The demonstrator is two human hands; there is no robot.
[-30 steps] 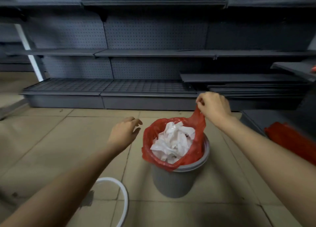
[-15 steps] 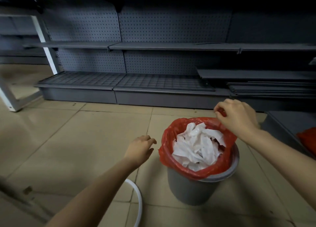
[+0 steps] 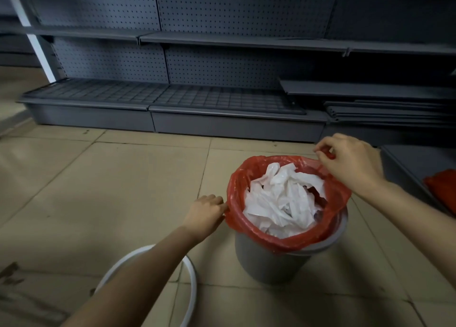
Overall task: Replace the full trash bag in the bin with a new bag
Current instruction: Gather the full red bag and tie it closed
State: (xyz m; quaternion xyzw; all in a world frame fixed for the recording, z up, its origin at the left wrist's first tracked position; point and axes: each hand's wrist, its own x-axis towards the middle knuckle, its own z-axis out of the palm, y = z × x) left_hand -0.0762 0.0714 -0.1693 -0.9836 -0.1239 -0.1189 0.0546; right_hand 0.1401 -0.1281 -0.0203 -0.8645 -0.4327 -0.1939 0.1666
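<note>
Grey bin [image 3: 271,262] stood on tiled floor [image 3: 98,178], lined with red bag [image 3: 237,198] full of white paper [image 3: 281,208]. Right hand [image 3: 350,161] pinched bag's far edge at rim. Left hand [image 3: 204,213] touched bag's left edge, fingers curled; grip not discernible. White ring [image 3: 192,280] lay on floor beside bin. Grey shelving [image 3: 222,43] behind.

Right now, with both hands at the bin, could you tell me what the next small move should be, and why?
Probably close the left hand on the near-left edge of the red bag. The right hand already pinches the far edge, raised off the rim, while the left only meets the bag where it is folded over the grey bin. A grip on both sides should let the bag, heaped with white paper, lift evenly.
</note>
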